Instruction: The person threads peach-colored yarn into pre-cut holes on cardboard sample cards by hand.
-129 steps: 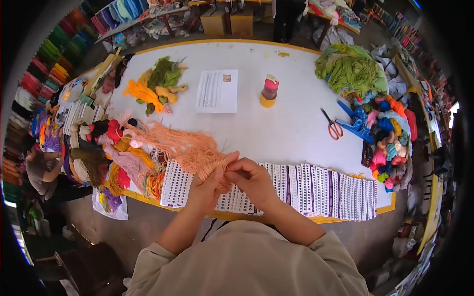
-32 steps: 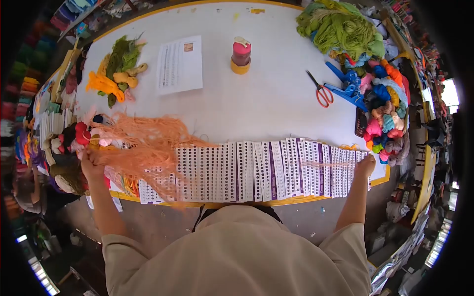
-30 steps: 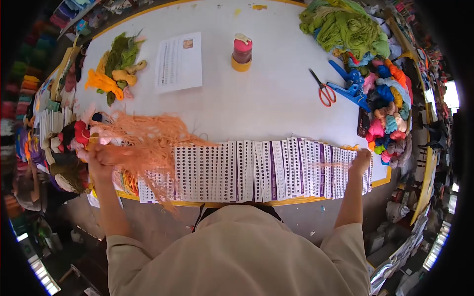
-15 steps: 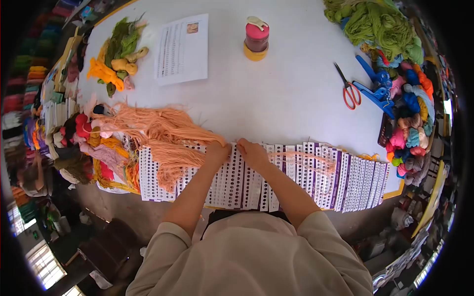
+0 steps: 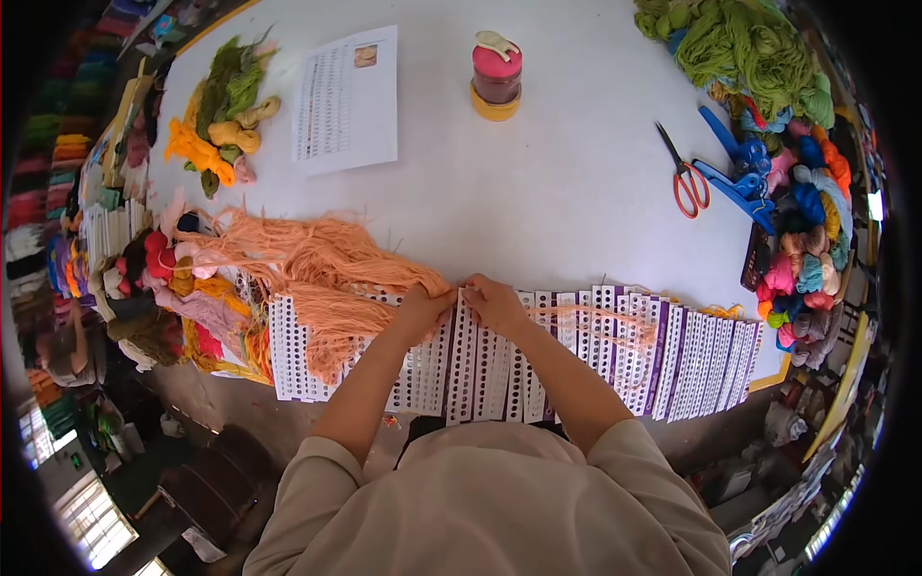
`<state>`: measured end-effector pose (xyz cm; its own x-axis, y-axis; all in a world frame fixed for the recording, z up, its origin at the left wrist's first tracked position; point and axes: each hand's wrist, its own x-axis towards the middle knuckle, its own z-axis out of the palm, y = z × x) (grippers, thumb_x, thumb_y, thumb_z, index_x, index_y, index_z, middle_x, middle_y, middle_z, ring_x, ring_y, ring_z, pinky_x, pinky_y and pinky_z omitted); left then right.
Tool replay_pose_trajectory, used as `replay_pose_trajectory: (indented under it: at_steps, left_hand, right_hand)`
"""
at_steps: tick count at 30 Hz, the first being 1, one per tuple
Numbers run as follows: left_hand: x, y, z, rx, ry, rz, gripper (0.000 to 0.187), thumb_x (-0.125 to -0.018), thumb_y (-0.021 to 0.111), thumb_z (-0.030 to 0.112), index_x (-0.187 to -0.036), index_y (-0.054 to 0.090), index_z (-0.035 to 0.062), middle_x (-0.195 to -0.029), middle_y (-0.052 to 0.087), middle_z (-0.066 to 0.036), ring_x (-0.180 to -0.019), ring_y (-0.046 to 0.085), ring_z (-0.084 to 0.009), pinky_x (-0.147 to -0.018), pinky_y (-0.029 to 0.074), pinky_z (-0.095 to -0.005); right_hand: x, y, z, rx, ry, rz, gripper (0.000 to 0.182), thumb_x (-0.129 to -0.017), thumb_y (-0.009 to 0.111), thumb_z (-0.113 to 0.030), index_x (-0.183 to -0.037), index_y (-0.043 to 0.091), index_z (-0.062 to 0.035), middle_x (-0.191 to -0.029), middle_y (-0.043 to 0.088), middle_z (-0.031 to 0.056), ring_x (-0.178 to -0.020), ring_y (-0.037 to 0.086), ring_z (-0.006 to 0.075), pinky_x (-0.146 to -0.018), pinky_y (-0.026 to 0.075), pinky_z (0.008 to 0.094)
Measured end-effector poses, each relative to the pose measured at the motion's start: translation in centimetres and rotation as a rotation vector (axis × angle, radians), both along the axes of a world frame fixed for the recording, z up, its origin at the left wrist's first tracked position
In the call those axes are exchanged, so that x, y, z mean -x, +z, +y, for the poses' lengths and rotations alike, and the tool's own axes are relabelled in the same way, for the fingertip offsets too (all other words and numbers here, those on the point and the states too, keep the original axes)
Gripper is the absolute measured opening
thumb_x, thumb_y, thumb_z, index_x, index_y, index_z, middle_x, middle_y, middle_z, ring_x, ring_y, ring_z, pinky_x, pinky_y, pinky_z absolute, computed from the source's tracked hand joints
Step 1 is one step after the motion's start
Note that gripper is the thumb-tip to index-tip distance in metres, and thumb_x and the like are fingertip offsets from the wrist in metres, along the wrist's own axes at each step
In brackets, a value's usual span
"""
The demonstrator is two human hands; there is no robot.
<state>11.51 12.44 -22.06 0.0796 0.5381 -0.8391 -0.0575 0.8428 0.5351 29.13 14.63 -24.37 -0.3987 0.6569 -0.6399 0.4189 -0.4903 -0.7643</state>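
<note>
A long row of white and purple cards with punched holes [image 5: 423,370] overlaps along the table's near edge. My left hand [image 5: 425,313] is closed at the top of the row, on the end of a bundle of peach yarn [image 5: 331,254] that spreads out to the left. Close beside it, my right hand [image 5: 495,305] pinches the upper edge of a punched card [image 5: 465,360]. The fingertips nearly meet, and the fine detail between them is hidden. Loose peach strands [image 5: 605,324] lie over the cards right of my right hand.
Scissors [image 5: 690,187] and blue clamps [image 5: 738,182] lie at right beside piled coloured skeins [image 5: 807,202]. A printed sheet [image 5: 346,101], a pink-topped container [image 5: 497,75] and green and yellow yarn [image 5: 226,115] rest farther back. More skeins [image 5: 182,264] crowd the left end.
The view has shifted slightly, with the cards sitting lower in it. My left hand has come down a little along the card tops. My right hand stays at the card's upper edge.
</note>
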Motion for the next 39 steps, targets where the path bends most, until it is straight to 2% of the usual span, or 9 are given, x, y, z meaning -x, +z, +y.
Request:
replay_pose_trajectory:
  at_steps: [12, 14, 24, 27, 30, 34, 36, 37, 39]
  left_hand:
    - [1.1, 0.1, 0.1, -0.121, -0.187, 0.281, 0.023, -0.089, 0.062, 0.02, -0.081, 0.068, -0.0003, -0.054, 0.053, -0.002, -0.043, 0.044, -0.0082, -0.042, 0.035, -0.0234]
    - [2.1, -0.6, -0.4, -0.117, 0.06, 0.032, 0.025, -0.089, 0.063, 0.022, -0.08, 0.068, -0.0002, -0.054, 0.052, -0.002, -0.043, 0.044, -0.0083, -0.041, 0.033, -0.0235]
    - [1.9, -0.2, -0.8, -0.02, 0.16, -0.057, 0.026, -0.088, 0.065, 0.024, -0.08, 0.065, -0.0003, -0.059, 0.055, -0.002, -0.041, 0.043, -0.0075, -0.036, 0.028, -0.0235]
    - [2.0, 1.7, -0.7, 0.193, 0.26, -0.439, 0.019, -0.088, 0.063, 0.021, -0.09, 0.065, 0.002, -0.061, 0.056, -0.002, -0.043, 0.045, -0.0075, -0.036, 0.03, -0.0226]
    - [-0.3, 4.4, 0.6, 0.096, -0.235, -0.118, 0.023, -0.087, 0.057, 0.013, -0.109, 0.062, 0.0045, -0.079, 0.069, -0.006, -0.051, 0.053, -0.0082, -0.045, 0.04, -0.0232]
    - [-0.2, -0.9, -2.5, -0.219, -0.54, 0.208, 0.027, -0.084, 0.059, 0.013, -0.11, 0.061, 0.0039, -0.078, 0.069, -0.008, -0.054, 0.058, -0.0129, -0.051, 0.046, -0.0272]
    - [3.1, -5.3, -4.9, -0.874, -0.674, 0.891, 0.023, -0.084, 0.057, 0.013, -0.104, 0.062, 0.0021, -0.074, 0.067, -0.01, -0.059, 0.061, -0.0181, -0.055, 0.048, -0.0313]
    - [4.4, -1.7, -3.8, -0.755, -0.727, 0.789, 0.018, -0.084, 0.056, 0.011, -0.098, 0.061, 0.002, -0.073, 0.064, -0.01, -0.06, 0.06, -0.0199, -0.052, 0.046, -0.0322]
    - [11.7, 0.1, -3.4, -0.223, -0.304, 0.143, 0.011, -0.085, 0.057, 0.014, -0.089, 0.062, 0.0051, -0.072, 0.06, -0.006, -0.066, 0.057, -0.0169, -0.051, 0.044, -0.0287]
  right_hand:
    - [-0.7, 0.5, 0.3, 0.102, 0.008, 0.134, 0.022, -0.098, 0.049, -0.025, -0.101, 0.055, -0.0038, -0.066, 0.061, 0.0035, -0.054, 0.053, 0.0103, -0.053, 0.045, 0.0253]
    - [-0.8, 0.1, 0.2, 0.148, -0.015, 0.188, 0.022, -0.099, 0.047, -0.026, -0.101, 0.055, -0.0051, -0.066, 0.061, 0.0034, -0.055, 0.052, 0.0108, -0.055, 0.045, 0.0255]
    - [-1.0, 0.2, 0.5, 0.141, -0.008, 0.157, 0.023, -0.096, 0.053, -0.022, -0.108, 0.054, -0.002, -0.069, 0.062, 0.0045, -0.059, 0.055, 0.0103, -0.057, 0.047, 0.0246]
    - [-1.1, -0.2, 0.5, 0.13, 0.032, 0.134, 0.029, -0.094, 0.057, -0.021, -0.115, 0.053, -0.0013, -0.073, 0.064, 0.0054, -0.062, 0.058, 0.0114, -0.059, 0.049, 0.0253]
    - [-1.1, -0.6, 0.8, 0.214, 0.014, 0.236, 0.034, -0.092, 0.059, -0.019, -0.12, 0.052, -0.0012, -0.076, 0.065, 0.0063, -0.066, 0.061, 0.0126, -0.06, 0.05, 0.0256]
    - [-1.1, -1.6, 0.9, 0.262, 0.034, 0.259, 0.032, -0.091, 0.062, -0.015, -0.117, 0.052, 0.0002, -0.079, 0.063, 0.0059, -0.068, 0.06, 0.0127, -0.059, 0.049, 0.0251]
    - [-0.4, -2.5, 0.5, 0.283, -0.018, 0.222, 0.027, -0.093, 0.059, -0.015, -0.113, 0.053, 0.0004, -0.078, 0.062, 0.006, -0.068, 0.061, 0.0127, -0.059, 0.051, 0.0259]
    - [-0.2, -2.9, 0.4, 0.304, -0.071, 0.186, 0.022, -0.094, 0.056, -0.015, -0.109, 0.054, 0.0007, -0.077, 0.061, 0.0062, -0.067, 0.061, 0.0127, -0.059, 0.052, 0.0267]
    - [-0.2, -3.5, 0.1, 0.227, -0.026, 0.119, 0.022, -0.095, 0.053, -0.021, -0.104, 0.057, -0.0015, -0.073, 0.064, 0.0053, -0.063, 0.062, 0.0124, -0.059, 0.051, 0.0265]
